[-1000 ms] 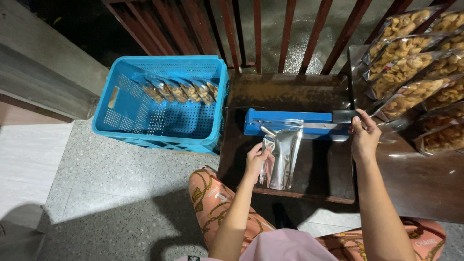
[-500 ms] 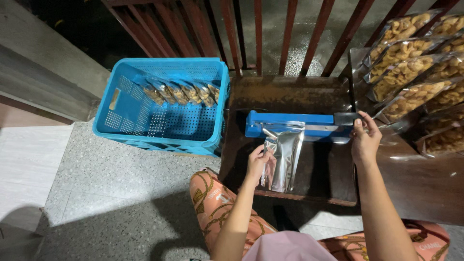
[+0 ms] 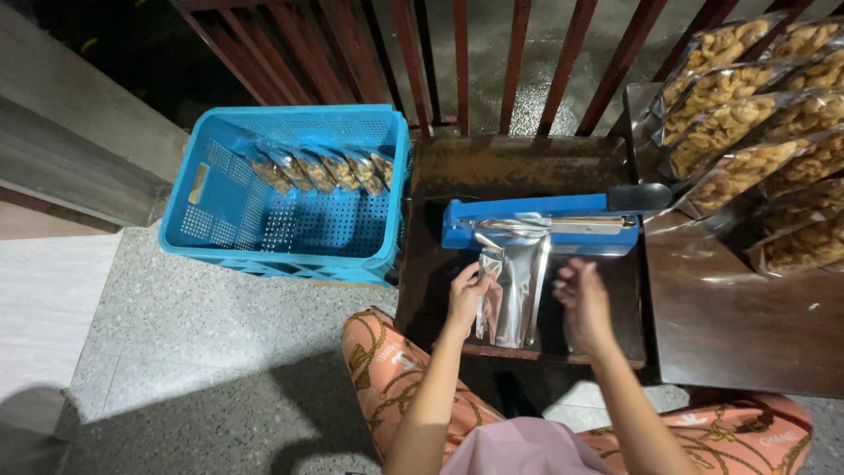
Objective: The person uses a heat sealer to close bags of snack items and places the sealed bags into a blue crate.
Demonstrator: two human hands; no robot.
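A blue heat sealer (image 3: 541, 225) with a black handle (image 3: 640, 197) lies on a low dark wooden stool (image 3: 519, 167). A shiny silver pouch (image 3: 514, 286) lies with its top edge in the sealer's jaw. My left hand (image 3: 468, 295) grips the pouch's left edge. My right hand (image 3: 582, 299) hovers just right of the pouch, fingers loosely curled, holding nothing.
A blue plastic crate (image 3: 290, 198) on the left holds a row of filled snack bags (image 3: 321, 169). Several clear bags of snacks (image 3: 756, 114) lie stacked on a dark table (image 3: 738, 317) at the right. Red railing bars (image 3: 492, 53) stand behind. Speckled floor (image 3: 193, 352) lies below left.
My right hand has left the sealer's handle and come down beside the pouch. The left hand stays on the pouch's left edge.
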